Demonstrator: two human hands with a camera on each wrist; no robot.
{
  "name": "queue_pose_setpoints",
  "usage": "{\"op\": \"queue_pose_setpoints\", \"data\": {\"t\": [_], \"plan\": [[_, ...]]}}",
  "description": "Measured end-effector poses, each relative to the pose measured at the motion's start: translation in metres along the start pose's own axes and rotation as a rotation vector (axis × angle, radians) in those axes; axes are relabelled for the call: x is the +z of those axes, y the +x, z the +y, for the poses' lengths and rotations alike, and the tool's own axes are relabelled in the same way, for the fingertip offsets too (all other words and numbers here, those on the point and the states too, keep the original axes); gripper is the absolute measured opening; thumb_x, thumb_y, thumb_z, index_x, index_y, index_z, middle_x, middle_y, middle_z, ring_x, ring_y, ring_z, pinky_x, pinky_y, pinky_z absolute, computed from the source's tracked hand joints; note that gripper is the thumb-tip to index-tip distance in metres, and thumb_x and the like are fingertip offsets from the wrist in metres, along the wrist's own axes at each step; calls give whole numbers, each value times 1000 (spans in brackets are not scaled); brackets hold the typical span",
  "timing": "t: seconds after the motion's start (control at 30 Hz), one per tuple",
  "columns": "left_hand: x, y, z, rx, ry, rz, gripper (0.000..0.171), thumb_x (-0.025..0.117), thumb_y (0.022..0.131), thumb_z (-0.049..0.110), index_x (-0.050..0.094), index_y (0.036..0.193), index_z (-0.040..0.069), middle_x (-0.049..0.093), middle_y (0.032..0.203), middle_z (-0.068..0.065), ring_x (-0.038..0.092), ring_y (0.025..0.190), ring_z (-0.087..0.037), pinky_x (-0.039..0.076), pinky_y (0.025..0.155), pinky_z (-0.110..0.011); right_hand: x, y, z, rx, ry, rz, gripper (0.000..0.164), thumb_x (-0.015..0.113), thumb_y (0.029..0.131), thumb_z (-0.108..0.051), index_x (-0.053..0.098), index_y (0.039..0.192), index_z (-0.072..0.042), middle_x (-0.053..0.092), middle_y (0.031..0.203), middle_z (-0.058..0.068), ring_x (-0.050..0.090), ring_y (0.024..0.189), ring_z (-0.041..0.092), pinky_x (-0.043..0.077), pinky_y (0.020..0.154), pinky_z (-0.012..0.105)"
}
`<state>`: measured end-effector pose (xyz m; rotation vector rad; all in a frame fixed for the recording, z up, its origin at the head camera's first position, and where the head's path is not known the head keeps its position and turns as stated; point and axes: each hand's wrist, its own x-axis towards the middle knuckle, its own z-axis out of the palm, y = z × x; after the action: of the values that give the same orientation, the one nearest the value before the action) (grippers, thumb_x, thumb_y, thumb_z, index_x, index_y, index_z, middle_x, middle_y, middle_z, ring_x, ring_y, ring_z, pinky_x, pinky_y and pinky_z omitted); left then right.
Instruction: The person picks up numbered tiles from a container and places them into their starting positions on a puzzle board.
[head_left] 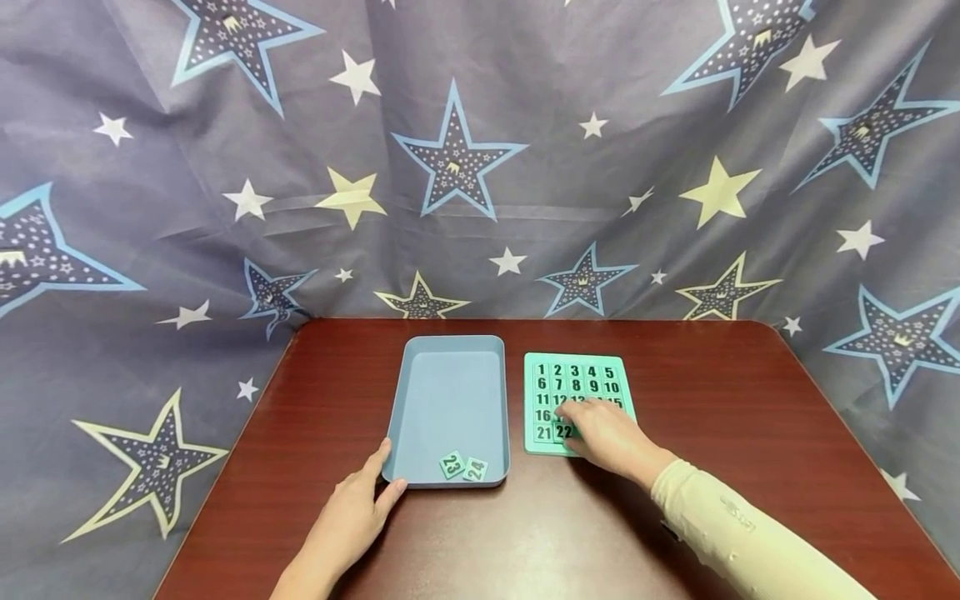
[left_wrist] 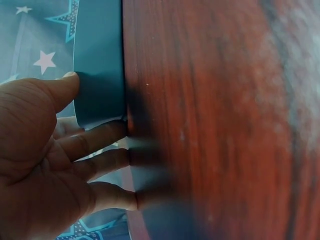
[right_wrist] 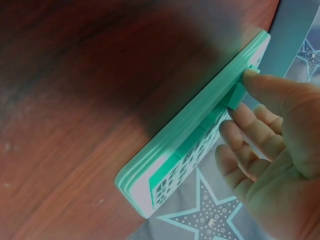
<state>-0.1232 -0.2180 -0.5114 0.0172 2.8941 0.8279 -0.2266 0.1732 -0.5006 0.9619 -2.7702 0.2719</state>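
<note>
In the head view my left hand (head_left: 348, 515) holds the near left corner of a blue-grey tray (head_left: 501, 400), thumb at the near wall and fingers along the left side. Inside the tray lie a green tile marked 23 (head_left: 451, 465) and another marked 24 (head_left: 476, 469). My right hand (head_left: 611, 437) is over the lower part of a mint-green number board (head_left: 534, 360) and pinches the tile marked 22 (head_left: 562, 432). From the right wrist view, this tile (right_wrist: 237, 95) stands tilted up from the board between thumb and fingers. The hand hides several numbers at lower right.
Tray and board stand side by side on a reddish-brown wooden table (head_left: 697, 392), a narrow gap between them. A grey curtain (head_left: 300, 167) with stars hangs along the table's back and sides.
</note>
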Motion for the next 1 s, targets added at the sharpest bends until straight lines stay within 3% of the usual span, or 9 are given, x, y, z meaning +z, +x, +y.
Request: {"op": "queue_pose_setpoints", "data": {"t": [0.3, 0.5, 0.77, 1.0], "plan": [[-1, 0, 1, 3, -5, -1, 73, 62, 109, 39, 31, 170, 12, 49, 164, -24, 52, 144, -54, 43, 111, -74, 3, -2, 4, -2, 57, 19, 36, 91, 84, -15, 74, 115, -9, 79, 102, 2, 73, 96, 24, 60, 88, 43], [-1, -2, 1, -8, -20, 0, 71, 61, 110, 38, 32, 170, 12, 51, 162, -24, 53, 142, -55, 44, 110, -74, 3, -8, 7, 49, 108, 63, 31, 90, 84, -10, 75, 112, -10, 79, 93, -2, 73, 88, 20, 61, 80, 40], [-2, -1, 2, 7, -11, 5, 72, 62, 109, 37, 32, 169, 11, 48, 164, -23, 52, 143, -54, 37, 114, -77, 3, -12, 9, 37, 128, 49, 28, 84, 88, -5, 75, 113, -12, 81, 93, -4, 75, 91, 19, 62, 80, 39], [-3, -2, 3, 6, -20, -9, 72, 62, 110, 37, 32, 169, 10, 47, 165, -24, 52, 144, -54, 33, 117, -78, -3, -12, 10, 64, 157, 21, 27, 85, 90, -10, 75, 115, -12, 81, 94, -5, 76, 92, 20, 62, 80, 41]]}}
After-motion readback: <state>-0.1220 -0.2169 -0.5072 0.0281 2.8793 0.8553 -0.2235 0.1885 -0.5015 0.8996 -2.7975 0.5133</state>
